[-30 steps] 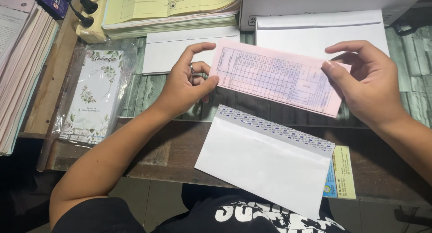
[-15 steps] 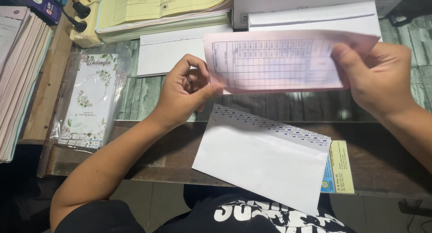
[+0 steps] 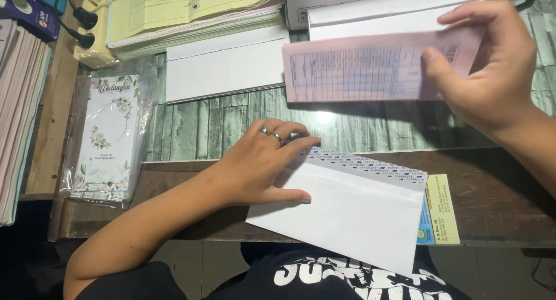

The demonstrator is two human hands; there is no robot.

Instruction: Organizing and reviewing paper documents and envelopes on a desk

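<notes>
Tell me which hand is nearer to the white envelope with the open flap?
Left. The left hand rests on the envelope, fingers on its left end near the flap. The right hand is apart from it, farther back, holding the pink form.

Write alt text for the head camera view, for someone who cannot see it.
A person's left hand rests on an open white envelope at the desk edge, while the right hand holds a folded pink form above it. Stacked papers, more envelopes and a floral card packet lie around.
</notes>
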